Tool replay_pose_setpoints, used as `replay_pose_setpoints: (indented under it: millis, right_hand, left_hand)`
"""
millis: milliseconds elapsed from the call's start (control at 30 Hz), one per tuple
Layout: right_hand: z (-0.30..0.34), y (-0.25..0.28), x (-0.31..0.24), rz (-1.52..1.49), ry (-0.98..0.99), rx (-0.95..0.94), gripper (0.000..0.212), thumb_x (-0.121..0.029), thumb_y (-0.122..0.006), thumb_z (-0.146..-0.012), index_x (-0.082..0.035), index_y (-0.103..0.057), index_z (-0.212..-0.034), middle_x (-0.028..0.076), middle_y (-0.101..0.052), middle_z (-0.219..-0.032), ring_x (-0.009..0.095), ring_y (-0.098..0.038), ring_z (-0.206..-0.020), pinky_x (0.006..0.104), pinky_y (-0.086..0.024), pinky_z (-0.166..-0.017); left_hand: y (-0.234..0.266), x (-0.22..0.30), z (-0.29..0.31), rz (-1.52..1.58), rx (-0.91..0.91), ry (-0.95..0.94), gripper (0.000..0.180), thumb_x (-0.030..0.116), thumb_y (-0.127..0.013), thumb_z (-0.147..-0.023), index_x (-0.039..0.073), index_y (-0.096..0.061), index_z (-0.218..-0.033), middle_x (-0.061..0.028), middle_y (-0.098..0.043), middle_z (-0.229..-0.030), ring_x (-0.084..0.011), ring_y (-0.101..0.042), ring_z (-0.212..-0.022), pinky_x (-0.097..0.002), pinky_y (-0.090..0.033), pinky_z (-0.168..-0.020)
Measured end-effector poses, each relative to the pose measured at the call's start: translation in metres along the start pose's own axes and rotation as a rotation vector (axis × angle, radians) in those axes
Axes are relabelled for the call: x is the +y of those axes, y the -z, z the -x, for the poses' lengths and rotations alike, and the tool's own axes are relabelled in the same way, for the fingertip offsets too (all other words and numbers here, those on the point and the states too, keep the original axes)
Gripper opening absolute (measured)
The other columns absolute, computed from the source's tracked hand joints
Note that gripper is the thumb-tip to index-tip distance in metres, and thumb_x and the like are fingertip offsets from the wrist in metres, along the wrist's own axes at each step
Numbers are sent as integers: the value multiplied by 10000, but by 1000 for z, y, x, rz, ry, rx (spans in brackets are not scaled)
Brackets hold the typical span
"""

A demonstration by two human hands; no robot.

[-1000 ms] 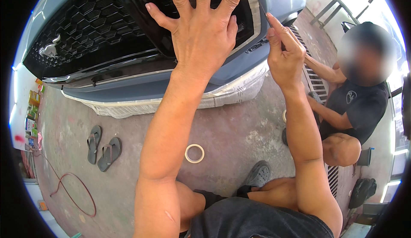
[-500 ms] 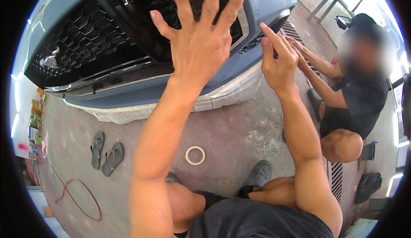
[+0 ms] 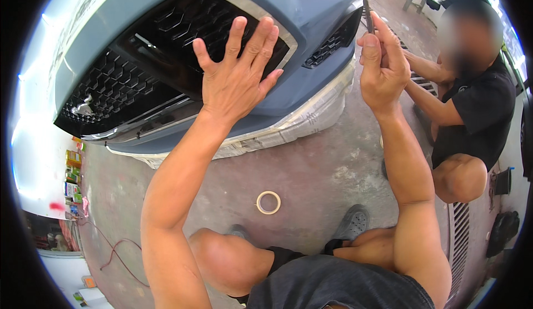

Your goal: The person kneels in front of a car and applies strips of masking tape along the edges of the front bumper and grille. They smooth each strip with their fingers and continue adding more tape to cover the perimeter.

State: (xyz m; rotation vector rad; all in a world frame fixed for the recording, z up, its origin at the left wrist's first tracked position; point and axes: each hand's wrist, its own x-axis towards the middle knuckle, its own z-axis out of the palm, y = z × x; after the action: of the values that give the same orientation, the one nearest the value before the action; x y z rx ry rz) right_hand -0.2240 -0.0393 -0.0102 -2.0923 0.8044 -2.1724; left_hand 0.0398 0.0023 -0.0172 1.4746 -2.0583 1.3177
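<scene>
My left hand (image 3: 236, 76) is open, fingers stretched out, over the right part of the black honeycomb grille (image 3: 119, 81) of a grey-blue car front; I cannot tell whether it touches. My right hand (image 3: 384, 73) is raised beside the bumper (image 3: 327, 17) at its right corner. Its thumb and fingers pinch a thin dark strip (image 3: 367, 16), whose upper end reaches the bumper's edge; its exact kind is unclear. Pale masking tape (image 3: 244, 2) borders the grille's right side. A smaller black mesh vent (image 3: 330, 45) lies between my hands.
Masking paper (image 3: 311, 121) skirts the bumper's underside. A roll of masking tape (image 3: 268, 203) lies on the floor. At the right a co-worker (image 3: 472, 106) crouches close to my right arm, beside a drain grating (image 3: 459, 242). A red hose (image 3: 114, 252) curls at the left.
My left hand has moved lower and left across the view, its fingers closer together. The right hand has shifted right, and a dark strip now shows in it. The view has turned.
</scene>
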Motion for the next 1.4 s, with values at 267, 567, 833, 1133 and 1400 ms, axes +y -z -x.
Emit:
replay_pose_setpoints:
  millis: [267,567,833,1133,1400]
  right_hand:
    - [4,-2,-4,-299,-248,19,198,-49,-619,-994,-3,-652,-1183,50,-692,-886,92,-640,-711,227,-510,-636]
    - [2,-4,-2,-161,-146,-155,244,-46,-597,-1011,10,-618,-1248,51,-680,-945,60,-586,-709,204,-492,-623]
    - [0,-3,2,-166,-143,-143,244,-35,-598,-1009,9,-624,-1248,48,-679,-943,56,-583,-709,197,-494,-624]
    - [-1,-1,8,-197,-174,-115,245,-27,-594,-1009,13,-628,-1248,55,-688,-953,49,-584,-713,191,-499,-628]
    - [-7,6,9,-218,-171,-71,246,-18,-592,-1008,14,-631,-1249,48,-695,-950,36,-573,-704,180,-488,-618]
  left_hand:
    - [9,-9,-10,-57,-52,36,922,601,-637,-875,245,-242,-1628,11,-157,-1715,-291,-72,-1586,-773,117,-1103]
    - [22,-8,-20,-79,20,60,663,554,-624,-912,282,-465,-1495,-57,-220,-1699,-383,-66,-1573,-709,194,-1101]
    - [23,-22,-31,-103,121,12,497,531,-691,-836,336,-577,-1278,-47,-251,-1687,-400,-127,-1562,-764,109,-1095]
    - [18,-13,-30,-112,58,-77,404,543,-678,-838,377,-613,-1200,-35,-255,-1689,-395,-122,-1560,-750,46,-1105]
    - [23,-23,-28,-94,88,20,526,583,-630,-870,327,-577,-1326,-94,-232,-1693,-416,-90,-1560,-711,68,-1114]
